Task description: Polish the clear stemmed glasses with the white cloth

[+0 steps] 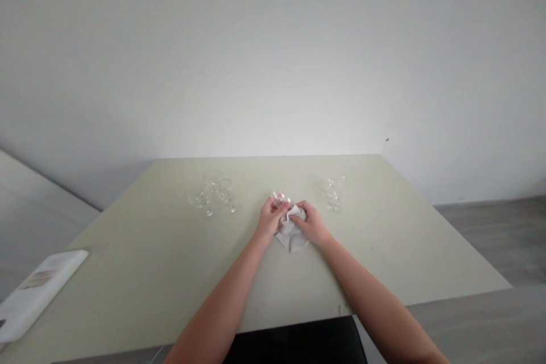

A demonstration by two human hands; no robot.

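Observation:
My left hand (269,218) is closed around a small clear glass (280,199), which is tilted above the middle of the table. Pinched in my right hand (311,224) is a white cloth (292,237), pressed up beside the glass and partly hanging down. Both hands are close together, and the cloth covers part of the glass. To the left stands a cluster of several clear glasses (222,185), with rims and feet showing. A smaller group of clear glassware (335,192) is to the right; its exact shapes are hard to make out.
The pale table (170,273) reaches back to a white wall (273,68). A white flat object (46,281) with a printed patch lies at the left edge. A black seat-like surface (298,344) is at the near edge, between my forearms.

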